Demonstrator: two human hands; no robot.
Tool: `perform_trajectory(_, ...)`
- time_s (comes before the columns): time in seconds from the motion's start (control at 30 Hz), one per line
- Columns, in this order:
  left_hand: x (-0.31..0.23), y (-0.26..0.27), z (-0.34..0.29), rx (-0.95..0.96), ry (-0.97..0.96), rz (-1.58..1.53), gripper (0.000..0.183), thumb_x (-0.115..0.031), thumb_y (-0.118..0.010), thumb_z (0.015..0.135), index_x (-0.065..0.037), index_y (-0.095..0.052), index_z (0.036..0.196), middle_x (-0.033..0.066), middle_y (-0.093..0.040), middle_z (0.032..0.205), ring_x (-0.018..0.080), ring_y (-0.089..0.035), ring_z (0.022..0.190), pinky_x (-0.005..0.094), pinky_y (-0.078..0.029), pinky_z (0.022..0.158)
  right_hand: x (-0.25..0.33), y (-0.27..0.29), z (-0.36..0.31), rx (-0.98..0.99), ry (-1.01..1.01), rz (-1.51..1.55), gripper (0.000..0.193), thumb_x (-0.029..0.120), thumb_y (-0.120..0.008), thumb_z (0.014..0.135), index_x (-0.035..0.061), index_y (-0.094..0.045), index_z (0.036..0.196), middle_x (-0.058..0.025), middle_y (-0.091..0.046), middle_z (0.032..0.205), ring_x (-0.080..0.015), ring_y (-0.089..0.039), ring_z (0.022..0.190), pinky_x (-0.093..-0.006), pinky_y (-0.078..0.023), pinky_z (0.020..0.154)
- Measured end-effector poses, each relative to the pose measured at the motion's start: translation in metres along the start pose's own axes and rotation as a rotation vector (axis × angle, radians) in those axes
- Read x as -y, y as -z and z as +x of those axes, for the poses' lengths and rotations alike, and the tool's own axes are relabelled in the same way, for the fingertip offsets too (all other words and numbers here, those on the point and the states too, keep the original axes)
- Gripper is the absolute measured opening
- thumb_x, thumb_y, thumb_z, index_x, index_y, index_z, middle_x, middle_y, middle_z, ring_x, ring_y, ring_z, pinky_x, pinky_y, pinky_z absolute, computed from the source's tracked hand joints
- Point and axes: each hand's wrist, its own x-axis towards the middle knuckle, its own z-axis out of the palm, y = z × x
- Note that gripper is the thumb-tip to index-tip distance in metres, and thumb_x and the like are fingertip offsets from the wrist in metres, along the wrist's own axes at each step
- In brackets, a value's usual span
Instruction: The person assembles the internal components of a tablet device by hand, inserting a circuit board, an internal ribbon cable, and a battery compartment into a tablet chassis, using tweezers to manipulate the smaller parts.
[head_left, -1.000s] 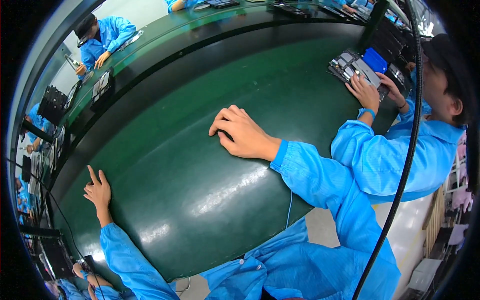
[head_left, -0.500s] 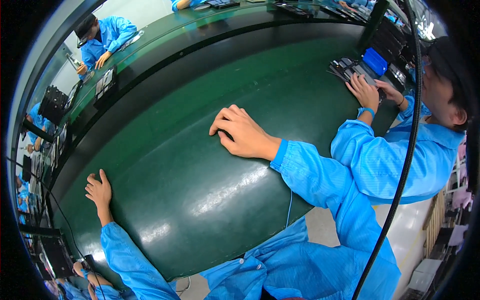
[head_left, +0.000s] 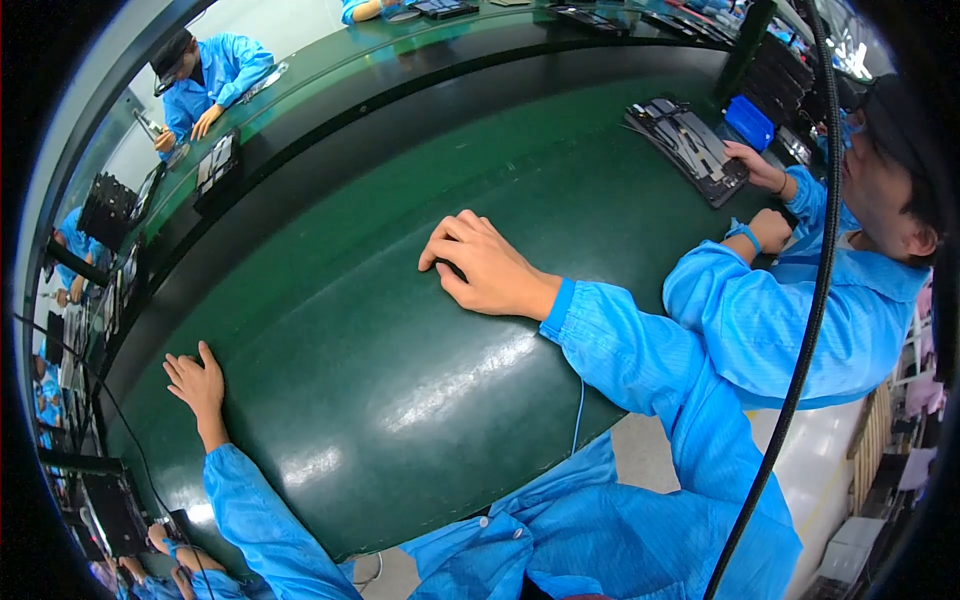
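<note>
My right hand (head_left: 487,268) rests palm down on the glossy green table (head_left: 400,390), fingers curled a little over a small dark spot on the surface; I cannot tell whether anything lies under it. Far out at the left edge of the table lies my left hand (head_left: 197,382), flat, fingers apart, holding nothing. Both my arms wear bright blue sleeves.
To my right a co-worker in a blue coat reaches to a dark tray of parts (head_left: 686,143) beside a blue box (head_left: 748,122). Beyond a black conveyor strip (head_left: 400,110), another person in blue (head_left: 210,80) sits at the far side. Dark trays (head_left: 214,165) lie there. A black cable (head_left: 800,330) hangs at right.
My left hand has drawn back toward me along the table's left edge and lies lower down. My right hand has stayed where it was.
</note>
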Motion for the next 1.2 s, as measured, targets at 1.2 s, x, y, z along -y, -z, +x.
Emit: perform_trajectory(1.2,0.007,-0.002,-0.007,0.046,0.121,0.096,0.075,-0.065,-0.046,0.112,-0.016,-0.044,0.169,0.0306,-0.062,0.144,0.0467,-0.056,0.14,0.0628,-0.042,0.115,0.004,-0.004,-0.002,0.001,0.005,-0.004,0.017,0.002,-0.067,0.093,0.0094,-0.076,0.106,-0.0084,-0.064,0.112,-0.0307,-0.056,0.111,-0.0448,-0.047,0.101)
